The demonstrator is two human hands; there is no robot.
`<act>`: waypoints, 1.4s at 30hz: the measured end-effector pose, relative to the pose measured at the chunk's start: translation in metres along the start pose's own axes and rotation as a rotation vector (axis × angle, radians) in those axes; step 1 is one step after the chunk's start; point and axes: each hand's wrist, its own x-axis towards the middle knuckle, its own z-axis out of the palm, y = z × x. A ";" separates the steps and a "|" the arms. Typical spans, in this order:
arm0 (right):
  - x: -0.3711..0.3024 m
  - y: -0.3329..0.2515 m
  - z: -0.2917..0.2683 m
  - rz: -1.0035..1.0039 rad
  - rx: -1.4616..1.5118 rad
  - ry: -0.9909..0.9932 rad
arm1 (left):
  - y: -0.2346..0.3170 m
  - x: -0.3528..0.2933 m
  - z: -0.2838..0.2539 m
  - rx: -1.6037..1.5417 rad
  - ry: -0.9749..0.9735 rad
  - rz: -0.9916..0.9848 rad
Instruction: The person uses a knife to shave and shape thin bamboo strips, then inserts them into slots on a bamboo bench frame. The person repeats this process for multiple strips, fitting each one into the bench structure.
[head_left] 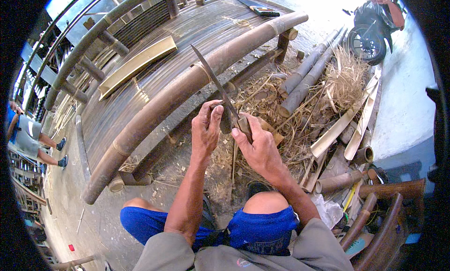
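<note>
My right hand (260,146) is closed around the handle of a long knife (213,78), its thumb lying along the grip. The dark, narrow blade slants up and to the left, its tip over the front rail of a bamboo bench (173,90). Just left of the blade, my left hand (205,130) is pinched, thumb against fingers. A small thin piece shows at its fingertips, close to the blade; its kind is too small to make out. Both hands are above the littered ground, in front of my knees.
On the bench lie a split bamboo length (138,67) and a handsaw (258,7). Bamboo shavings (344,83), dark poles (309,74) and split strips (363,121) cover the ground to the right. A motorcycle (370,34) stands beyond; another person (28,132) is far left.
</note>
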 end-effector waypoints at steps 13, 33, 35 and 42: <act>0.001 0.005 -0.004 -0.032 0.038 0.029 | -0.003 0.001 0.004 -0.019 -0.050 0.059; -0.004 0.011 0.001 -0.115 -0.136 0.050 | -0.010 0.002 0.004 -0.089 -0.040 -0.039; -0.004 0.011 0.001 -0.106 -0.125 0.039 | -0.011 0.003 0.005 -0.105 -0.035 -0.024; -0.002 0.010 -0.002 -0.046 -0.119 -0.011 | -0.012 0.004 0.005 -0.099 -0.061 -0.037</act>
